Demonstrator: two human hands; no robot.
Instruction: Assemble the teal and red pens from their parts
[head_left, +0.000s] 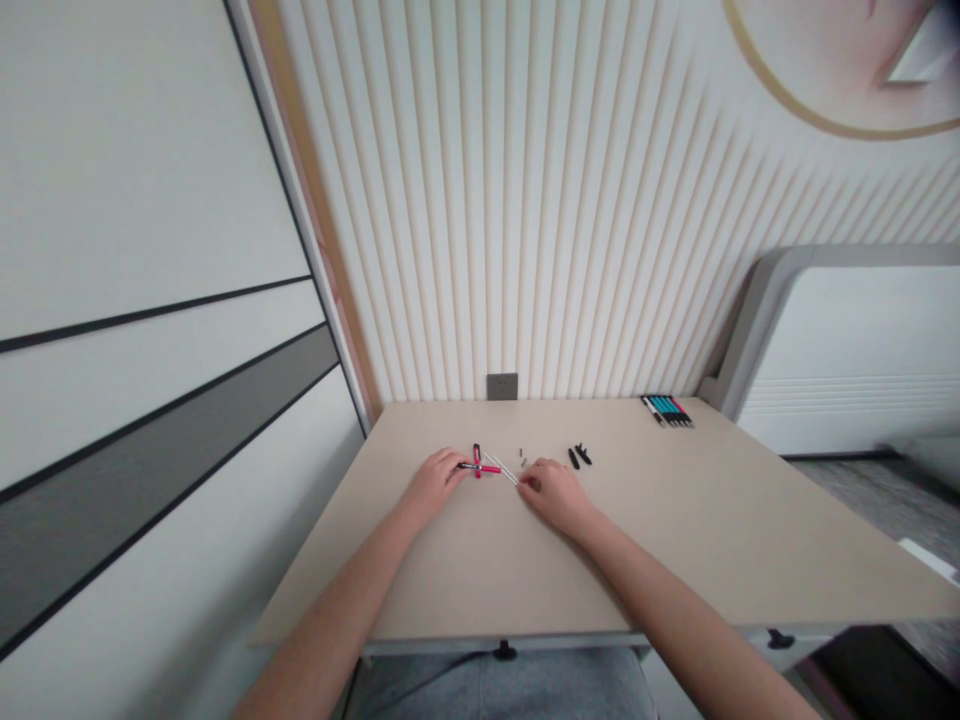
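My left hand (433, 487) rests on the beige table (675, 530), its fingertips on the black end of a red pen barrel (480, 468) lying roughly crosswise. A second red-and-black pen part (477, 460) lies under it, upright in the picture. My right hand (547, 497) pinches the near end of a thin white pen refill (502, 467), which slants up and left toward the red pieces. Just beyond that hand lie several tiny grey pen parts (521, 458) and two black pen caps (578, 456).
A row of several teal and black marker pens (667, 410) lies at the table's far right edge. A grey wall socket (502, 386) sits on the ribbed wall (525, 220) behind. A white panel unit (847, 350) stands at right, a tall white panel (150, 350) at left.
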